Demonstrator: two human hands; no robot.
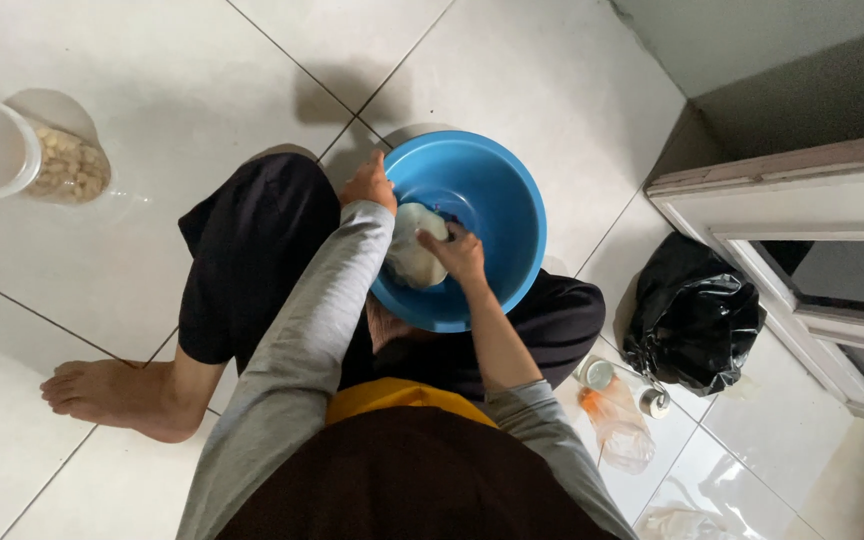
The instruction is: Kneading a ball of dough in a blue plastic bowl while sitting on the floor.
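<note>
A person squats on a white tiled floor (152,100) with a blue bowl (497,190) held between the knees, near the middle of the view. The left hand (370,183) grips the bowl's rim at about 9 o'clock, fingers curled over the edge. The right hand (460,255) is down inside the bowl, pressed onto a pale white lump (414,250) that lies against the near wall at roughly 7 o'clock; whether its fingers close around the lump I cannot tell. At 10 o'clock from the bowl, well apart, a clear plastic jar (22,155) lies on its side with pale pieces inside. At 4 o'clock a black plastic bag (692,315) sits beside a white door frame (802,270), with a small round tin (598,373) and a clear bag (620,425) near it.
</note>
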